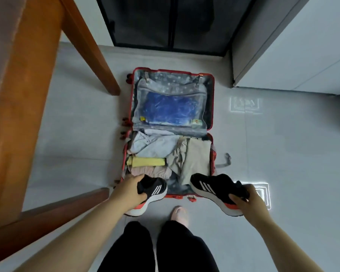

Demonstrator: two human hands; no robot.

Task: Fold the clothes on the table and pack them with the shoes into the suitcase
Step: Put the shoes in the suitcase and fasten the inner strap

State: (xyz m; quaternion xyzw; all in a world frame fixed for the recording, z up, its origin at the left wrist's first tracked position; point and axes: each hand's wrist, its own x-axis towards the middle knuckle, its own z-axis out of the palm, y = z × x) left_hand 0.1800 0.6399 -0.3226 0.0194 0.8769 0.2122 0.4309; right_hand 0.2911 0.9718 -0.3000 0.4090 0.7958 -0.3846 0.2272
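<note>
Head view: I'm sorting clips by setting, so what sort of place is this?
Likely a room in a home: grey tiled floor, a wooden table leg beside the open red suitcase, and a dark glass door behind it.

Black white-striped shoes [214,190] (orange heels), red suitcase [212,79].

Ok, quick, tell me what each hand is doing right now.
Left hand: holds one black sneaker, fingers curled round it.
Right hand: holds the other black sneaker.
</note>
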